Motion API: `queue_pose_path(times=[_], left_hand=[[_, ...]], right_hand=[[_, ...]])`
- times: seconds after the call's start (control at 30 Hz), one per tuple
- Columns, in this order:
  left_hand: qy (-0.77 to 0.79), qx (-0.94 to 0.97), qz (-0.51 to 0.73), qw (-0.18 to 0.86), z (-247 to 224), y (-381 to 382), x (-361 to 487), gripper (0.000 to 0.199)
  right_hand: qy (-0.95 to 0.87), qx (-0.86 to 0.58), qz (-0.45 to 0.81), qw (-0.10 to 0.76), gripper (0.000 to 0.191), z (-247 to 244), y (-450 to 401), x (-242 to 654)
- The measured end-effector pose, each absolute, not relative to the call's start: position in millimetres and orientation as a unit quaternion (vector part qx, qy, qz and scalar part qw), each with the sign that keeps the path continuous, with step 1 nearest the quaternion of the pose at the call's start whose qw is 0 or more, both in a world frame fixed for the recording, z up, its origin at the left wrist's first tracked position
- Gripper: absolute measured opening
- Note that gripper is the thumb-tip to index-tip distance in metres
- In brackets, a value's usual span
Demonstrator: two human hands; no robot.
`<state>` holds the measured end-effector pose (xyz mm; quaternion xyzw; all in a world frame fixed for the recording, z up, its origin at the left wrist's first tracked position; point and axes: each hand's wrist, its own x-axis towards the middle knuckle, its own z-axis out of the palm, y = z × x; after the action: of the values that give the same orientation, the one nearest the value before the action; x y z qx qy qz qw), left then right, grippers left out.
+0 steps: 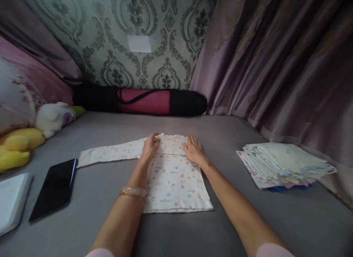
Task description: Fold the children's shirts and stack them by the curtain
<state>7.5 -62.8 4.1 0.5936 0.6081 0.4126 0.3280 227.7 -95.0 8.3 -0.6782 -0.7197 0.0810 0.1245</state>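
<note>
A small long-sleeved shirt (172,181), white with tiny coloured prints, lies flat on the grey bed surface. One sleeve (110,153) stretches out to the left, while the other is folded across the upper part of the body. At the left shoulder my left hand (150,147) is closed, its bent fingers and thumb on the fabric. My right hand (193,150) rests flat with fingers extended on the folded right edge near the shoulder. A pale bangle circles my left wrist.
Folded clothes (284,163) are stacked at right. On the left lie a black tablet (55,189), a white box-like object (13,201), and yellow (16,146) and white (53,117) plush toys. A black-and-pink long bag (146,101) lies along the wall, beside purple curtains (248,58).
</note>
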Motion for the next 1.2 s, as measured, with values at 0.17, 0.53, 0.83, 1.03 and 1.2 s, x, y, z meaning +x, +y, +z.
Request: queue_pose_path(times=[0.17, 0.53, 0.83, 1.03, 1.2], left_hand=[[0.643, 0.676, 0.318, 0.171, 0.4, -65.7, 2.8, 0.029], [0.692, 0.671, 0.244, 0.108, 8.0, -70.6, 4.9, 0.026], [0.705, 0.669, 0.221, 0.080, 7.0, -71.6, 6.9, 0.024], [0.713, 0.663, 0.224, 0.034, 16.2, -75.0, 11.7, 0.024], [0.660, 0.717, 0.220, -0.051, 24.1, -78.4, 29.9, 0.029]], right_hand=[[-0.721, -0.683, 0.060, 0.104, 0.070, -2.9, -98.5, 221.7], [-0.721, -0.683, 0.051, 0.104, 0.077, -6.5, -97.0, 222.4], [-0.710, -0.697, 0.056, 0.078, 0.077, -7.4, -96.0, 219.5], [-0.705, -0.701, 0.101, 0.030, 0.078, 10.0, -90.4, 219.5], [-0.748, -0.658, 0.060, 0.062, 0.066, 20.6, -102.0, 190.8]])
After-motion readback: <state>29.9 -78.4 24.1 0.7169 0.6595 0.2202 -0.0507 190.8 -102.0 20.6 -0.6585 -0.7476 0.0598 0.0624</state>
